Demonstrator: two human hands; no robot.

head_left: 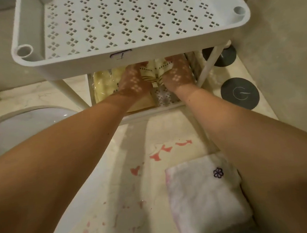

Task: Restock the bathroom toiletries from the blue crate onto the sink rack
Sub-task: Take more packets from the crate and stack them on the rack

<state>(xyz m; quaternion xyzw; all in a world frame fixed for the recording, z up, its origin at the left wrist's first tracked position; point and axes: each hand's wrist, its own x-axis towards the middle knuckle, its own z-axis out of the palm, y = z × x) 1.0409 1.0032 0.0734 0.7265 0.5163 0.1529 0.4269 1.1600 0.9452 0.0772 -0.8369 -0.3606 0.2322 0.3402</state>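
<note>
The white perforated sink rack (80, 67) stands on the marble counter, its top shelf bare. Both my hands reach under that shelf onto the lower tier. My left hand (134, 80) and my right hand (177, 74) hold a cream packet with gold stripes and dark print (155, 73) between them, fingers curled over its sides. A clear yellowish plastic pack (104, 83) lies to the left of it on the same tier. The fingertips are hidden by the top shelf's front rim. The blue crate is out of view.
A white basin (18, 125) is sunk into the counter at left. Two dark round coasters (240, 94) (224, 57) lie right of the rack, by the wall. A folded white towel with a purple flower (207, 195) sits at the front right.
</note>
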